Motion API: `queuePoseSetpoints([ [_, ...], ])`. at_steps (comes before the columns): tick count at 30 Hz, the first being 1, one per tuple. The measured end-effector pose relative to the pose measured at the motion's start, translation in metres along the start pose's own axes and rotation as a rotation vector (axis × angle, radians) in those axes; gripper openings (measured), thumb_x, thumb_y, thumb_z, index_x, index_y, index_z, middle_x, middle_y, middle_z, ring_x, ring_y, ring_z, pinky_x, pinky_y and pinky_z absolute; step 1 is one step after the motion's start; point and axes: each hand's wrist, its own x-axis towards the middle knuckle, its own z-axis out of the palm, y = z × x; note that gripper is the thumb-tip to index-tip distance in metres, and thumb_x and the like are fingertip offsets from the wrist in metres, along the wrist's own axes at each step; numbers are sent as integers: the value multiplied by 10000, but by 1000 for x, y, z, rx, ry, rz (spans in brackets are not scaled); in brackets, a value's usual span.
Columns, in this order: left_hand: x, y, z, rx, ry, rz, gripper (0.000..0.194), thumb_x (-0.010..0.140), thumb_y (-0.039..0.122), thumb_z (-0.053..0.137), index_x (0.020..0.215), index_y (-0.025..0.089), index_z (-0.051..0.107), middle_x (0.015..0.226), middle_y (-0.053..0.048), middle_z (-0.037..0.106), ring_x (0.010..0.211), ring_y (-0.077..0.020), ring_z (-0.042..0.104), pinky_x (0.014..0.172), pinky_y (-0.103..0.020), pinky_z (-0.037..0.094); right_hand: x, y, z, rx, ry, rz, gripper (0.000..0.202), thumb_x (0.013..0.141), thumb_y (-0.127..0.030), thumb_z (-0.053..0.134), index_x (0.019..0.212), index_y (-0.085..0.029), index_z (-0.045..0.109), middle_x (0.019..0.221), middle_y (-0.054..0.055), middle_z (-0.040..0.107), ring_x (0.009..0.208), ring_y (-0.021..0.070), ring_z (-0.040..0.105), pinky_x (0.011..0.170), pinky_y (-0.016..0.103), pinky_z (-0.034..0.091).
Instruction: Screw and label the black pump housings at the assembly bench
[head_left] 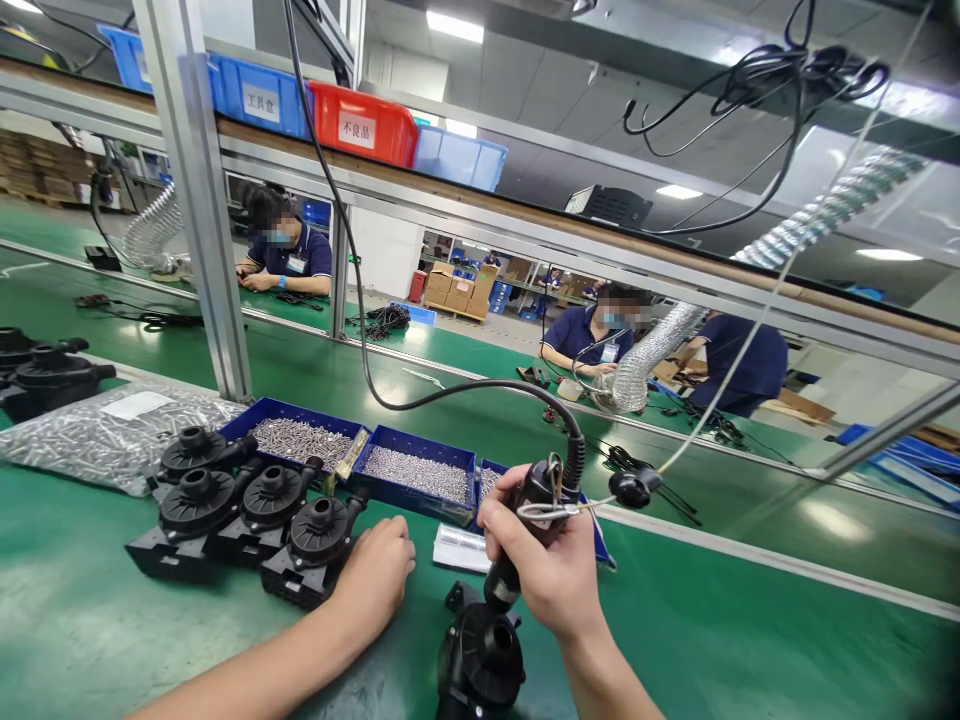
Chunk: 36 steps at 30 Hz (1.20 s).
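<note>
My right hand (551,570) is wrapped round a black electric screwdriver (541,490), which hangs from a cord and points down. Its lower end meets the edge of a black blower unit (487,655) at the bottom of the view; the exact contact point is hidden. To the left, my left hand (379,565) rests by the bench with fingers curled, beside another black blower unit (319,545). Whatever those fingers might hold is hidden. Several more blowers (199,500) stand grouped left of it. A small white sheet or strip (460,548) lies between my hands.
Blue trays of small metal screws (416,473) line the back of the green bench (750,640). A plastic bag of screws (124,430) lies far left. Overhead runs a shelf with a red bin (364,122) and blue bins. Co-workers (289,245) sit across the line.
</note>
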Motion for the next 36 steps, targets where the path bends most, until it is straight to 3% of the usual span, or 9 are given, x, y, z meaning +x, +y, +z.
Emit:
queuePoseSetpoints([
  [6, -4, 14, 8, 60, 33, 4, 356, 976, -11, 392, 1102, 83, 712, 1242, -213, 644, 1259, -394, 548, 1035, -524, 453, 0, -1, 3, 24, 15, -17, 214, 918, -349, 817, 988, -203, 676, 685, -2, 693, 505, 130, 595, 492, 257, 542],
  [10, -19, 21, 22, -297, 2, 103, 242, 958, 19, 462, 1033, 146, 654, 1098, -128, 689, 1076, -291, 620, 904, -376, 473, -2, 4, -2, -3, -4, 3, 223, 943, -360, 810, 1012, -205, 666, 732, 5, 701, 522, 133, 611, 515, 263, 554],
  [12, -26, 23, 26, -634, -91, 71, 154, 962, 93, 499, 884, 184, 595, 903, -55, 684, 867, -225, 625, 741, -310, 447, -2, 6, -4, -12, -19, 10, 225, 954, -363, 805, 1033, -210, 659, 748, 3, 702, 531, 131, 615, 526, 259, 555],
  [15, -28, 28, 25, -1031, -369, -98, 115, 891, 198, 562, 782, 206, 525, 741, -1, 634, 557, -146, 508, 533, -263, 377, -3, 7, -6, -7, -35, 23, 236, 958, -376, 806, 1041, -217, 652, 771, 3, 709, 541, 128, 621, 541, 256, 553],
  [18, -23, 29, 24, -1197, -570, -203, 177, 768, 326, 666, 714, 199, 555, 684, -7, 611, 410, -106, 414, 378, -233, 314, -2, 8, -8, -6, -26, 44, 243, 960, -390, 803, 1029, -213, 651, 774, 6, 709, 547, 134, 631, 549, 262, 551],
  [24, -13, 22, 29, -1414, -720, -213, 277, 524, 358, 738, 629, 206, 532, 628, -27, 596, 371, -114, 440, 277, -194, 273, 0, 10, -12, -2, -43, 28, 221, 965, -363, 797, 1030, -212, 650, 753, 1, 700, 543, 134, 634, 548, 255, 550],
  [27, -12, 19, 25, -1432, -712, -191, 359, 478, 413, 791, 626, 196, 548, 628, -49, 614, 367, -124, 480, 256, -195, 303, 0, 11, -13, 19, -65, 45, 217, 956, -364, 806, 1001, -212, 659, 743, 4, 691, 565, 139, 632, 546, 254, 554],
  [32, -20, 20, 10, -1354, -701, -102, 671, 525, 738, 901, 702, 167, 596, 646, -68, 650, 428, -151, 597, 340, -203, 472, 1, 4, -11, 54, -96, -6, 187, 927, -334, 822, 956, -211, 685, 895, 43, 694, 696, 163, 668, 597, 271, 590],
  [36, -31, 28, 6, -1240, -530, -167, 598, 530, 541, 977, 781, 182, 571, 584, -47, 667, 414, -127, 566, 379, -181, 488, -1, -2, -5, 122, -52, 10, 209, 887, -331, 837, 973, -214, 687, 984, 67, 700, 793, 207, 706, 599, 292, 618],
])
